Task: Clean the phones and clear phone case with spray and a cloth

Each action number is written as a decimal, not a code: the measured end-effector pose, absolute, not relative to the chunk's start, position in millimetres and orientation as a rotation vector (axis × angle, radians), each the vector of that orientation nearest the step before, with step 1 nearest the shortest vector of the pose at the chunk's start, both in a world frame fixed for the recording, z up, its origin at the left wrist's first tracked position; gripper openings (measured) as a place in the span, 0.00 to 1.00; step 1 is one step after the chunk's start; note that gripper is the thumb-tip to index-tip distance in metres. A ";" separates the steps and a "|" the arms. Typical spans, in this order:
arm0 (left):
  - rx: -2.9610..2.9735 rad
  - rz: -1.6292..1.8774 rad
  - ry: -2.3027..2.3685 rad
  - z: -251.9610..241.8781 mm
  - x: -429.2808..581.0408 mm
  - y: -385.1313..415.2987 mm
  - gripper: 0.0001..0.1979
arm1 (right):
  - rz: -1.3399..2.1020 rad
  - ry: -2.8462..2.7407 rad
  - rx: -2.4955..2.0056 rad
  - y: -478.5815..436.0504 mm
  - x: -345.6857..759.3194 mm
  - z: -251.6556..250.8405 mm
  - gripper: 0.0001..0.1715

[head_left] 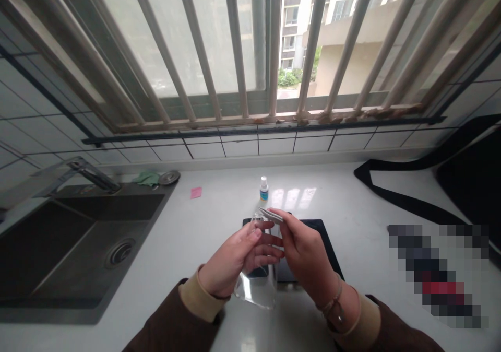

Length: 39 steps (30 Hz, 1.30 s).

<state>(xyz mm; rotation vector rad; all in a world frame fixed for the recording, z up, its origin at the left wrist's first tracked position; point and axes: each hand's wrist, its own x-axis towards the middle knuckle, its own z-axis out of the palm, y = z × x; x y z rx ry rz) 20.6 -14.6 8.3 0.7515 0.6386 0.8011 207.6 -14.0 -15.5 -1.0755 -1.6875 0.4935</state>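
The left hand point(235, 260) curls around a clear glass point(256, 289), long axis near-to-far, while the right hand point(305, 253) pinches a folded cloth point(271, 215) at its far end

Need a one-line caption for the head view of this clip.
Left hand holds a clear glass over a black mat while the right hand holds a folded cloth at its rim.

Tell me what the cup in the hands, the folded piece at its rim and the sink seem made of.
The cup, in the left hand, looks clear glass or hard plastic, glossy: the counter shows through. The folded piece, pinched by the right hand, is thin, pale, matte: tissue or cloth. The sink looks dark brushed metal, by its dull sheen.
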 end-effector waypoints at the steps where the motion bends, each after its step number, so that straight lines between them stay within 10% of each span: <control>1: 0.748 0.791 0.658 7.9 19.7 -13.9 0.18 | 0.539 -1.651 -1.102 -13.1 207.8 -14.7 0.21; 13: 0.754 0.640 0.665 18.9 8.1 -13.1 0.16 | 1.185 -1.355 -0.836 -4.9 206.8 -23.3 0.19; 25: 0.621 1.023 0.862 2.3 20.2 -5.9 0.16 | 0.492 -1.683 -0.968 -15.9 200.6 -22.0 0.30; 39: 0.375 1.571 0.921 3.4 12.4 10.3 0.16 | 0.883 -1.793 -0.826 -24.2 189.8 -23.3 0.27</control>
